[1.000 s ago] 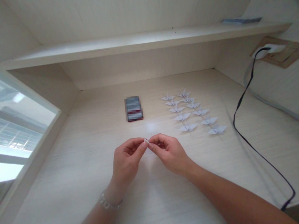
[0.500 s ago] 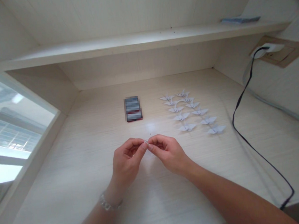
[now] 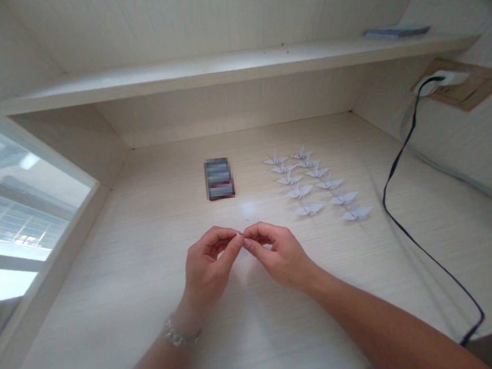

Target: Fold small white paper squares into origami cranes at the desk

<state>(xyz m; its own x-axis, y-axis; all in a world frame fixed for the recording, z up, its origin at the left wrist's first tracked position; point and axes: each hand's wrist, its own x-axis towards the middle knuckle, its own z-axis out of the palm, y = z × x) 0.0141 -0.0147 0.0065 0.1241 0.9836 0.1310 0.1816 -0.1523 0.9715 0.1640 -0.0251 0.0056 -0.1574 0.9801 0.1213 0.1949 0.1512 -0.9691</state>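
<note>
My left hand (image 3: 208,265) and my right hand (image 3: 275,253) meet fingertip to fingertip just above the pale wooden desk (image 3: 110,311). Both pinch a tiny folded piece of white paper (image 3: 242,237), almost wholly hidden between thumbs and forefingers. The other fingers of each hand are curled in. A bracelet (image 3: 177,335) sits on my left wrist. Beyond my right hand, several small white paper cranes (image 3: 314,181) lie in two rows on the desk.
A small dark pack (image 3: 218,179) lies beyond my hands at the middle of the desk. A black cable (image 3: 409,233) runs from a wall socket (image 3: 444,81) down over the desk's right side. A shelf (image 3: 218,69) spans above; a window is at left.
The paper bit showed more clearly between my fingertips a second ago; now the fingers have closed tighter over it. Hands have hardly shifted.
</note>
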